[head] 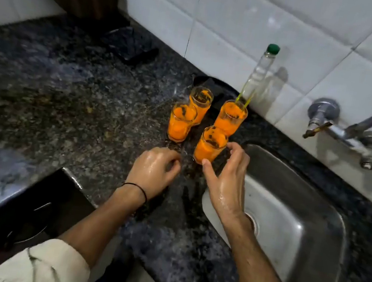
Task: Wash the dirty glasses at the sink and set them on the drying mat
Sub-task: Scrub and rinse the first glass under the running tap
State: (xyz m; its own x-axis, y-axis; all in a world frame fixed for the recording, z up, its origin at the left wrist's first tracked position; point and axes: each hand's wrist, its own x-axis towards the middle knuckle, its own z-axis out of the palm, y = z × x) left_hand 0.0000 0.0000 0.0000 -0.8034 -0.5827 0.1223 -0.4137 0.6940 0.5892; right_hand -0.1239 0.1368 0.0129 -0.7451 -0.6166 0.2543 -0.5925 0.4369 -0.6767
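Wet hands worked apart: the right hand [224, 184] apparently clasped the nearest glass [210, 145] of four orange-smeared ones on the counter [64, 96] beside the sink [292, 207]; the left hand [154, 170] rested loosely curled, empty. Pickup looked underway; next, lifting it under the tap [343, 138].

Thin black band [137, 188] on left wrist; rolled beige sleeve [48, 265]; wet hands.

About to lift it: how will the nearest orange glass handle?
Probably slippery: the right hand glistens wet and the glass is smeared orange. Likely stiff but breakable. Tall and narrow, so a nudge may tip it.
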